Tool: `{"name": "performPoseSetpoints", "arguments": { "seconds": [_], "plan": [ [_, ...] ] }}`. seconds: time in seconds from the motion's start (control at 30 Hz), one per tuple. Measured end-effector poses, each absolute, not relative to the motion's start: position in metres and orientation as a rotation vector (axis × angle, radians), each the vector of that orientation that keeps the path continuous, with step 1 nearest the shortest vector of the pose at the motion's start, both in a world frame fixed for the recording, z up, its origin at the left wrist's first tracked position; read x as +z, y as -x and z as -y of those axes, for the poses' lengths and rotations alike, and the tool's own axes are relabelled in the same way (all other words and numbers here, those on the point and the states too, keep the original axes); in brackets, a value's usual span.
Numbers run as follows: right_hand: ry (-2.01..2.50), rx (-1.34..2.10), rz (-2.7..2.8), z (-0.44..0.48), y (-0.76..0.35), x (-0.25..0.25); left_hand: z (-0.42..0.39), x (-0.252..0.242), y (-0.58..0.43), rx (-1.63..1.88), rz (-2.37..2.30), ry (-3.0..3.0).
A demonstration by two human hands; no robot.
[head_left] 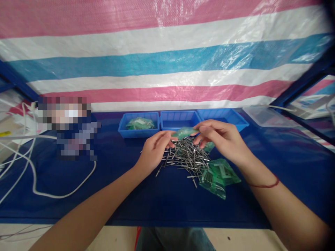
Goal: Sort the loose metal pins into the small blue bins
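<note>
A small green plastic bag (184,132) is stretched between my two hands, above a loose heap of metal pop rivets (187,157). My left hand (154,150) pinches the bag's left end, fingers curled. At its right end, my right hand (221,139) grips it between thumb and fingers. What the bag holds is hard to make out. More green plastic bags (218,176) lie at the heap's right front edge, with thin pieces showing through.
Three blue bins stand along the back: the left bin (138,133) holds green bags, beside a middle bin (180,115) and a right bin (227,116). A clear plastic lid (267,116) lies far right. White cables (65,197) loop across the left of the blue table (125,205).
</note>
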State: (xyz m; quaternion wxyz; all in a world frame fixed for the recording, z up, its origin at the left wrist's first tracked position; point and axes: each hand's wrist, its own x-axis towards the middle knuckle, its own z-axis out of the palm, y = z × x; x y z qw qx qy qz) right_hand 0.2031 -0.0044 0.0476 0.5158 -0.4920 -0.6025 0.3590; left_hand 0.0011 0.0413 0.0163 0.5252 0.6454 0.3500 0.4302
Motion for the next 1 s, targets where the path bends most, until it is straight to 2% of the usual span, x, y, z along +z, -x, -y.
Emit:
{"name": "performPoseSetpoints", "arguments": {
  "seconds": [0.3, 0.47, 0.6, 0.7, 1.0],
  "plan": [
    [1.215, 0.675, 1.617, 0.004, -0.202, 0.041, -0.05, 0.02, 0.008, 1.158, -0.917, -1.705],
    [1.585, 0.36, 1.85, 0.036, -0.236, 0.038, -0.083, 0.038, 0.04, 1.449, -1.225, -1.928],
    [1.766, 0.167, 2.109, 0.075, -0.264, 0.004, -0.103, 0.036, 0.057, 1.209, -1.552, -2.297],
    [1.811, 0.092, 2.181, 0.093, -0.269, -0.021, -0.099, 0.03, 0.054, 1.199, -1.707, -2.477],
    [1.781, 0.104, 2.042, 0.093, -0.251, -0.021, -0.053, 0.034, 0.029, 1.136, -1.096, -2.765]
  ]
}}
